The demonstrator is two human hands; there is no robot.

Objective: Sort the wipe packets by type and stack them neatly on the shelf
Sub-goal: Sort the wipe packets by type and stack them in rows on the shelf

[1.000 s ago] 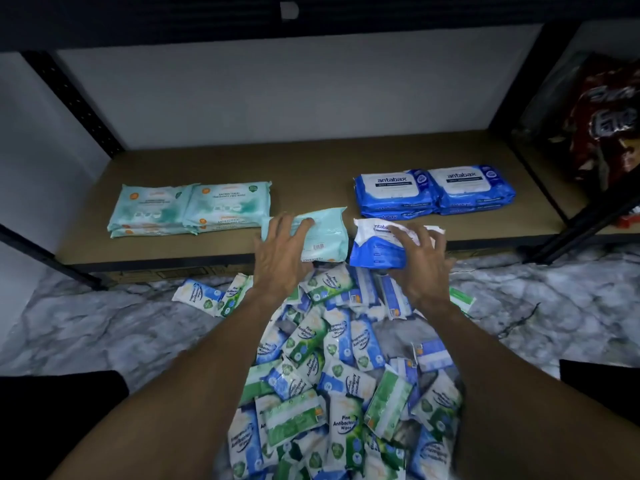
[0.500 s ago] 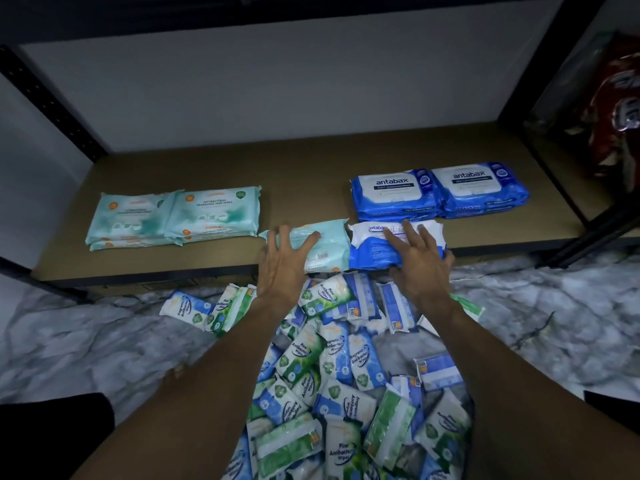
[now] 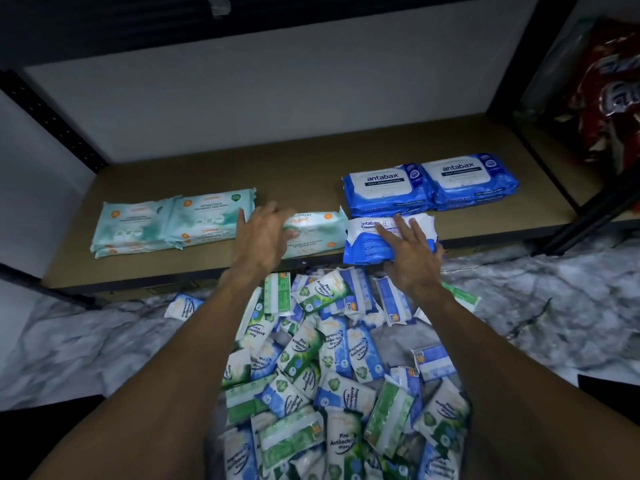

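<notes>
Head view: right grip [image 3: 412, 263] flat on blue packet [image 3: 367, 245]; left grip [image 3: 260, 240] on teal packet [image 3: 320, 233], hold unclear.

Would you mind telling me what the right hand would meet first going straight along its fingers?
Probably the nearer blue antabax stack, just behind the blue packet under the right hand; depth is unclear.

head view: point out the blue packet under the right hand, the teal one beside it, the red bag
blue packet [image 3: 367, 245]: head view, its blue lower part
teal packet [image 3: 320, 233]: head view, its middle
red bag [image 3: 613, 98]: head view, its crinkled front
</notes>
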